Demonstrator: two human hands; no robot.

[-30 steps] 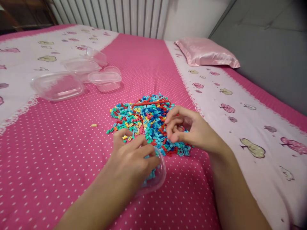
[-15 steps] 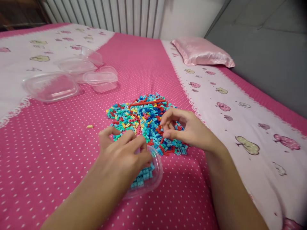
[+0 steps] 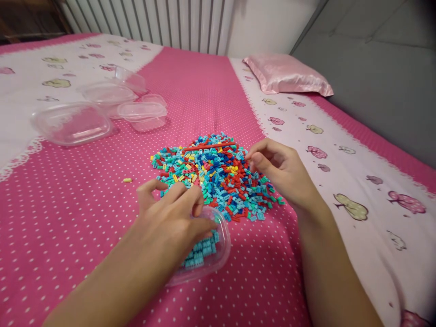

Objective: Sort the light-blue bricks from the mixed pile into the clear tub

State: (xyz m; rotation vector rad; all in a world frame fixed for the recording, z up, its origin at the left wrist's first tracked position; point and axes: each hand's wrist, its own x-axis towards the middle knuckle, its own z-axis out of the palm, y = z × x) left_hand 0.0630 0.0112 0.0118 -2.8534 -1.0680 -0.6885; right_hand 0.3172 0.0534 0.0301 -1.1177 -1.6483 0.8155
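My left hand (image 3: 170,218) hangs over a clear plastic container (image 3: 223,247), its fingers bent and spread apart, with nothing visible in them. Light blue toy bricks (image 3: 200,252) lie inside that container, partly covered by the hand. Beyond it is a heap of small toy bricks (image 3: 211,177) in blue, red, green and yellow. At the heap's right edge, my right hand (image 3: 279,170) is curled with thumb and fingertips close together; whatever they may hold is too small to make out. A long thin red piece (image 3: 209,146) rests across the top of the heap.
Several clear plastic containers (image 3: 73,122) stand at the back left of the bed. One yellow brick (image 3: 127,180) lies alone left of the heap. A pink pillow (image 3: 289,75) is at the back right, near a grey headboard (image 3: 374,68). A white radiator (image 3: 153,22) stands behind.
My right hand has moved right, from over the heap to its edge, uncovering red and yellow bricks. My left hand has shifted slightly left, with thumb and forefinger farther apart.
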